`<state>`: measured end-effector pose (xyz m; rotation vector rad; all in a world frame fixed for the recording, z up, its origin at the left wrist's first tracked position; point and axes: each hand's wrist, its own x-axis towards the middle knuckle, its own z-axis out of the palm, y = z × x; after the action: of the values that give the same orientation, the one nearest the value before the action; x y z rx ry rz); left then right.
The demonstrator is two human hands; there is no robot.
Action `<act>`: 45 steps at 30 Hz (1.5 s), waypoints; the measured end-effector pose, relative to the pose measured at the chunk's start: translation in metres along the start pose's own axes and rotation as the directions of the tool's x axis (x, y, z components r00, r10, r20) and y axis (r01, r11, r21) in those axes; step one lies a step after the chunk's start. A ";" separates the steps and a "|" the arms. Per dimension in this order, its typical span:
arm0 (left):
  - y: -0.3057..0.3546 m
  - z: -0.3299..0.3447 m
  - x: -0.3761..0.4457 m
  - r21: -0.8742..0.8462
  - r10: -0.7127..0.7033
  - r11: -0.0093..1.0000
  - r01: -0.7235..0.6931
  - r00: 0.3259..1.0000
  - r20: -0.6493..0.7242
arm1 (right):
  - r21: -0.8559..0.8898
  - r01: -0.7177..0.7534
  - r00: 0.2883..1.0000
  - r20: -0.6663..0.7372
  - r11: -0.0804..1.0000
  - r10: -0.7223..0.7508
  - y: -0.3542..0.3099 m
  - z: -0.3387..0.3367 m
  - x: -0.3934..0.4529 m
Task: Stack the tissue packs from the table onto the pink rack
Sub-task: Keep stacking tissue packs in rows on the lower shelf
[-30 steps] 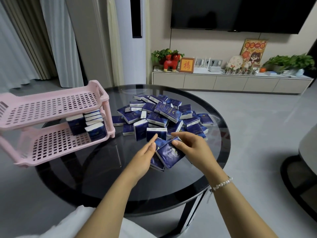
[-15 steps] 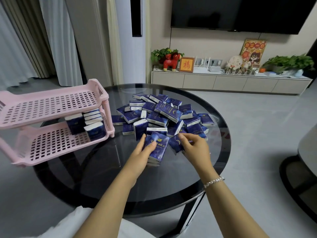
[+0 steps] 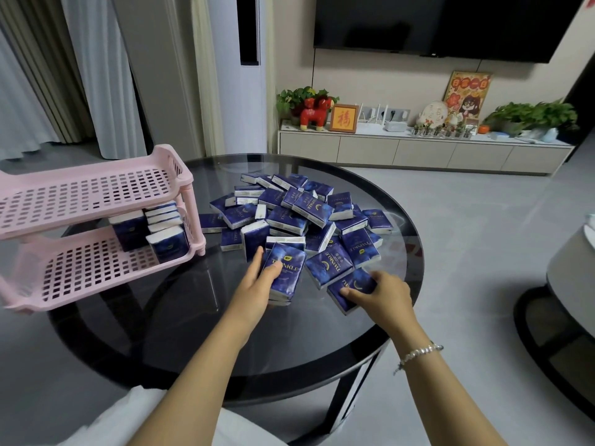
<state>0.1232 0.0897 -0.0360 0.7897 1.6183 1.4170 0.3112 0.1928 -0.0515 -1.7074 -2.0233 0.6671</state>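
A heap of dark blue tissue packs lies on the round black glass table. My left hand grips a small stack of packs at the heap's near edge, thumb on the top pack. My right hand rests its fingers on another pack lying flat to the right. The pink two-tier rack stands at the table's left; several packs stand at the right end of its lower shelf. Its upper shelf is bare.
A low TV cabinet with plants and ornaments runs along the far wall under a television. A second dark table stands at the right edge. Grey floor surrounds the table.
My left hand took a stack of packs and shifted it slightly left. My right hand let go of the pack it held, moved right and settled on another pack.
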 end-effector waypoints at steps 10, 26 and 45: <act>0.003 -0.010 -0.015 0.035 0.062 0.997 -0.062 0.998 -0.006 | 0.598 -0.017 0.959 0.238 0.802 -0.157 -0.023 -0.002 -0.030; 0.001 -0.091 -0.038 0.187 0.028 0.981 -0.045 0.996 0.089 | 0.820 0.161 0.784 0.232 0.549 -0.576 -0.117 0.032 -0.050; -0.006 -0.137 -0.020 0.284 0.054 0.950 -0.125 0.968 0.246 | 0.757 -0.125 0.447 0.620 0.641 -0.645 -0.128 0.060 -0.023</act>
<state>0.0117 0.0079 -0.0352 1.1749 1.6449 1.1023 0.1789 0.1464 -0.0230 -0.4246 -1.9934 2.1969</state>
